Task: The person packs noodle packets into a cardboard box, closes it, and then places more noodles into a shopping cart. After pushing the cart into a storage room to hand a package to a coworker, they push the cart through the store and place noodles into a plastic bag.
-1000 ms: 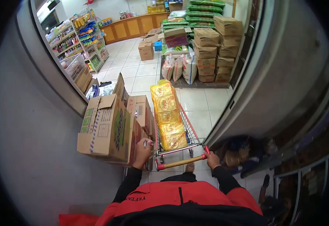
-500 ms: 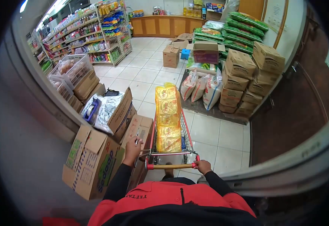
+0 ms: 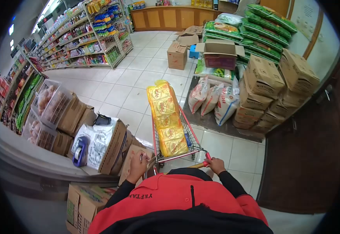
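A shopping cart [image 3: 191, 140] stands in front of my body, loaded with a long stack of yellow packages [image 3: 165, 117]. My right hand [image 3: 216, 165] is wrapped round the right end of the cart's handle [image 3: 198, 165], at its red part. To the left of the handle, my left hand [image 3: 138, 167] is closed in front of a cardboard box [image 3: 130, 156]; a small shiny item shows at its fingers, too small to name. Part of the handle is hidden by my red shirt.
Boxes with a white bag and a purple tape dispenser [image 3: 80, 152] stand close on the left. Sacks [image 3: 227, 102] and stacked cartons [image 3: 264, 76] line the right, beside a brown door [image 3: 306, 156]. Store shelves [image 3: 74, 39] are at the back left.
The cart and my body have moved forward through the doorway, and the cart's front has swung slightly left. The near carton at left has slid down in view. My right hand keeps its hold.
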`<state>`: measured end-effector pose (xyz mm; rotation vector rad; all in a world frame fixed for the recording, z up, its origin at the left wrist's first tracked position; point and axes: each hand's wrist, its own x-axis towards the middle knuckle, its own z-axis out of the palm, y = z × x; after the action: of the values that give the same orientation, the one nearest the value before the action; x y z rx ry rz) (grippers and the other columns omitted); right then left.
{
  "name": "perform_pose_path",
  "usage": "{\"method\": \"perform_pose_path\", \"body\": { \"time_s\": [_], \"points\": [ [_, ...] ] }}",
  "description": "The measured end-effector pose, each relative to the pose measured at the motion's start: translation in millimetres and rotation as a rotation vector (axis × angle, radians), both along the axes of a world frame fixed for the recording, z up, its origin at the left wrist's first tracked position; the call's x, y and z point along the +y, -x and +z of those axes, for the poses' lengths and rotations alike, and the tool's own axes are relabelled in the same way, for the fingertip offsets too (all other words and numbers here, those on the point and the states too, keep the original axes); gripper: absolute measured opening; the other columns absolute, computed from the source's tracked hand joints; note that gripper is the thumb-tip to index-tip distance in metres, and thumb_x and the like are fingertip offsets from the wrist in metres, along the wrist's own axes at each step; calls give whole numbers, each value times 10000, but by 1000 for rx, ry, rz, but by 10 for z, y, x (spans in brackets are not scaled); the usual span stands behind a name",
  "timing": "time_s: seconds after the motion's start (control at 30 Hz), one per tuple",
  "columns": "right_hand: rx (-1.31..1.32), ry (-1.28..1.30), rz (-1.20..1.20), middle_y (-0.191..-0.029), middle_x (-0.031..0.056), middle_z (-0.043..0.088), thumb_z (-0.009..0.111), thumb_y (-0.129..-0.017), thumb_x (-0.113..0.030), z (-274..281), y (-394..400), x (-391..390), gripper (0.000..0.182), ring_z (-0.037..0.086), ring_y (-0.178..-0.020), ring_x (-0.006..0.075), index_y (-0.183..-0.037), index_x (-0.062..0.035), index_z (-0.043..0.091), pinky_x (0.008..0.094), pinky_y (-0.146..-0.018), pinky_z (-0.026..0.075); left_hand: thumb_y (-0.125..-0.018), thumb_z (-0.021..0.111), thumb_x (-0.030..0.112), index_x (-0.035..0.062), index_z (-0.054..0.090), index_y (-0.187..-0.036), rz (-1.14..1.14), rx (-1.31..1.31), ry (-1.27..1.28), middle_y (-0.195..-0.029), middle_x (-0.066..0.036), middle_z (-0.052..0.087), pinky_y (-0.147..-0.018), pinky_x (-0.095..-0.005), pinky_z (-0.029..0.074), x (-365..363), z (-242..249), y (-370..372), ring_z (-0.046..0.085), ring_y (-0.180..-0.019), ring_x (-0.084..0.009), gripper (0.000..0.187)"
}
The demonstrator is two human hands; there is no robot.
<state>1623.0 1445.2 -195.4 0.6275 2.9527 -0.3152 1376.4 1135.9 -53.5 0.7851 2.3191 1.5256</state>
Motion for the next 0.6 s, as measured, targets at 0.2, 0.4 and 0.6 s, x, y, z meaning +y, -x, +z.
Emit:
{"method": "perform_pose_path", "body": {
  "time_s": [0.2, 0.4, 0.6],
  "points": [
    [-47, -78, 323, -771, 64, 595, 548, -767, -436, 85, 1214, 1296, 339, 612, -693, 251, -1061, -268, 568, 382, -548, 471, -908, 458, 144, -3, 495, -785, 200, 20, 39, -622, -116, 572, -524, -299, 460, 809, -35, 603, 604, -579, -198, 194],
    [-142, 12, 602, -794, 93, 589, 521, -777, -482, 63, 2593, 2285, 403, 603, -732, 283, -1114, -265, 570, 424, -591, 463, -877, 489, 128, 8, 522, -744, 497, -26, 112, -635, -111, 596, -528, -323, 449, 1405, 5, 1129, 612, -578, -239, 183],
    [-215, 39, 804, -890, 110, 587, 540, -776, -476, 125, 4282, 2660, 430, 597, -793, 306, -1148, -261, 553, 419, -635, 476, -850, 503, 88, 8, 545, -767, 764, 25, 79, -653, -118, 613, -552, -317, 464, 1718, 9, 2028, 634, -616, -229, 124]
  ]
}}
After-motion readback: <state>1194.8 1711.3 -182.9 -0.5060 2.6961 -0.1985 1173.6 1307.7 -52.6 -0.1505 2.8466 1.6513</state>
